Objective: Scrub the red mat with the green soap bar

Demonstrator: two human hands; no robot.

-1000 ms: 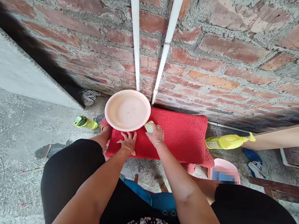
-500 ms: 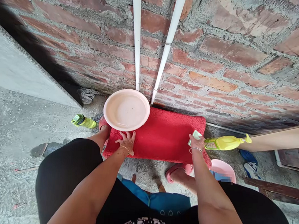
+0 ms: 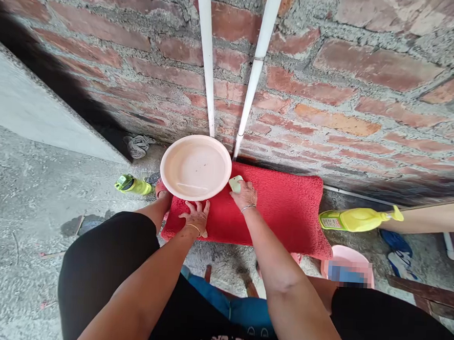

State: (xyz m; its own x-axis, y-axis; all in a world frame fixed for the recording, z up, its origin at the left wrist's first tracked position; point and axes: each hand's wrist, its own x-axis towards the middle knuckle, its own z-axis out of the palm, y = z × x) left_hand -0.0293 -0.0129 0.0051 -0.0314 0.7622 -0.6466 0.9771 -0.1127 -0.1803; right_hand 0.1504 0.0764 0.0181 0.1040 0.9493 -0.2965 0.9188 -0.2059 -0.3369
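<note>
Since the right hand swung leftward — its brush flanks the basin.

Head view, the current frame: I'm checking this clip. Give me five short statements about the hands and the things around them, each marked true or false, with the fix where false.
1. The right hand holds a pale green object. True.
2. The left hand is inside the pale pink basin. False: it rests on the red cloth with fingers spread, close to the near rim.
3. The pale pink basin is at the left end of the red cloth. True.
4. The yellow pump bottle is left of the pale pink basin. False: it is by the right end of the red cloth.
5. The red cloth is held by both hands above the pale pink basin. False: it lies spread out beneath the hands.
</note>
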